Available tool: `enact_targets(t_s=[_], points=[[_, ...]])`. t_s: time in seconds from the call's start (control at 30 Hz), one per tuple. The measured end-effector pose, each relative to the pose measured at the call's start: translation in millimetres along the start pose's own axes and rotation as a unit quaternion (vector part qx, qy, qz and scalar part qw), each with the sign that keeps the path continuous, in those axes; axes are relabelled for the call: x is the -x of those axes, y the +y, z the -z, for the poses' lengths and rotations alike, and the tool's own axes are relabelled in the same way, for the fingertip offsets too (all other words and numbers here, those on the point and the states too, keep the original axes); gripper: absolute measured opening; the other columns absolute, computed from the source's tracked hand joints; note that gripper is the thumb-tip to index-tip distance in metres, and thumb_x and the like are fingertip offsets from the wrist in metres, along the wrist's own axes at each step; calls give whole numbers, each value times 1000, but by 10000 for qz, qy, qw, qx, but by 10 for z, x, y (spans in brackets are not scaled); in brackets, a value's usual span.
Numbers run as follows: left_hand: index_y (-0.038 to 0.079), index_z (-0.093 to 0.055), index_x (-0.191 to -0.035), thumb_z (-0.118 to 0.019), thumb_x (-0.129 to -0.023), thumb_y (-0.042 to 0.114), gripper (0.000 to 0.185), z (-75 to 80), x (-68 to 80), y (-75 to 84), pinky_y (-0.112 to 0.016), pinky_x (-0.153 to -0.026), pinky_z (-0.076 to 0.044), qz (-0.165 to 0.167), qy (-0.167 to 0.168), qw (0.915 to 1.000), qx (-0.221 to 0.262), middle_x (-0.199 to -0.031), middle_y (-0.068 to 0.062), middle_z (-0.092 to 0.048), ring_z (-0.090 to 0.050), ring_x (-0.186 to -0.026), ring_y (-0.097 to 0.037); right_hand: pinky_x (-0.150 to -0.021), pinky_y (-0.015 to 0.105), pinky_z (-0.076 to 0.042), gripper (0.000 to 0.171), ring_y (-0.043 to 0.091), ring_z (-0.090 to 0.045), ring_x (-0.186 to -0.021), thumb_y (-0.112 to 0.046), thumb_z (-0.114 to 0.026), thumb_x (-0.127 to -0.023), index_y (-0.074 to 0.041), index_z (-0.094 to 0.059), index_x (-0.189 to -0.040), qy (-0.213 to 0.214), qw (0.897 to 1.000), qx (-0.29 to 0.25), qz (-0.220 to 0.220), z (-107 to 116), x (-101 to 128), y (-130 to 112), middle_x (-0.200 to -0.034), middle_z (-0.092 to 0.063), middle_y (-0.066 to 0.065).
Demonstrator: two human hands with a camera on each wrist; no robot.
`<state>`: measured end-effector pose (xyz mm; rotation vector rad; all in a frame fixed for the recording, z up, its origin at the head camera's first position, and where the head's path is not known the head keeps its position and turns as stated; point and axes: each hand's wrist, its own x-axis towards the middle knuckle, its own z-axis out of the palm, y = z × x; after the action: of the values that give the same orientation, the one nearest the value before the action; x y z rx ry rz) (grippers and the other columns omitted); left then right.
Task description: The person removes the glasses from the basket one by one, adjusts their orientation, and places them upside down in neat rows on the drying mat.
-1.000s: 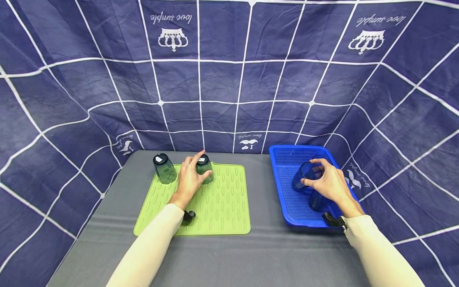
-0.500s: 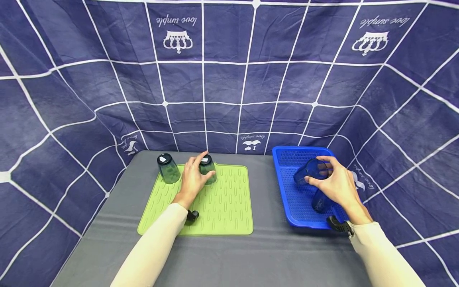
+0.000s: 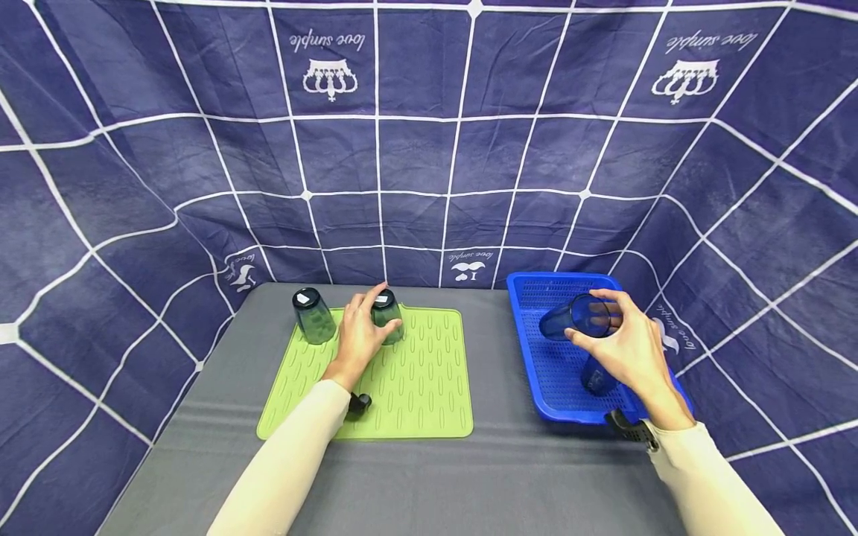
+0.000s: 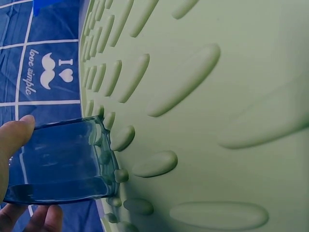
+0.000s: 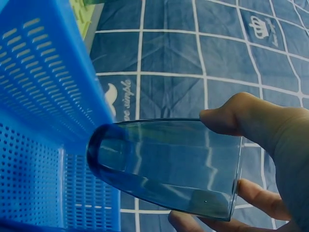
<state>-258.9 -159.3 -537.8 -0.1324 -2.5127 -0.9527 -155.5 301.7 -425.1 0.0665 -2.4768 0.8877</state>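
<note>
Upside down on the ribbed green drying mat (image 3: 415, 387) stands a tinted glass (image 4: 63, 159), its base up. My left hand (image 3: 355, 339) grips this glass from the left, thumb on one side and fingers on the other. Over the blue basket (image 3: 529, 372), my right hand (image 3: 630, 342) holds a second tinted glass (image 5: 164, 164) near its rim, between thumb and fingers. That glass is tilted almost level, with its base toward the left. Below the right hand, another glass (image 3: 596, 377) lies in the basket, partly hidden.
One more upturned glass (image 3: 315, 320) stands at the mat's back left corner, left of my left hand. Grey cloth (image 3: 496, 461) covers the table between mat and basket. A blue checked curtain (image 3: 415, 149) rises behind and at both sides.
My right hand has raised its glass inside the basket and tipped it from a slant to nearly level, base leftward. The left hand stays at its glass on the mat.
</note>
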Motion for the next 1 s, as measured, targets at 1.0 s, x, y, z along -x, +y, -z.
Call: enact_targets(t_s=[1.0], points=[[26,-63,-166,-103,-89,24,87,-5,37,48,-69,-106,-60,19,33,10000,-30,-143,-27,-72,-69,-121,-54,-82,12,-65,78,-5,-77,-103,-16,-108,-81,-14,-70,-150,272,9879,-1497,-290,-115,207,-463,-135,-84,14]])
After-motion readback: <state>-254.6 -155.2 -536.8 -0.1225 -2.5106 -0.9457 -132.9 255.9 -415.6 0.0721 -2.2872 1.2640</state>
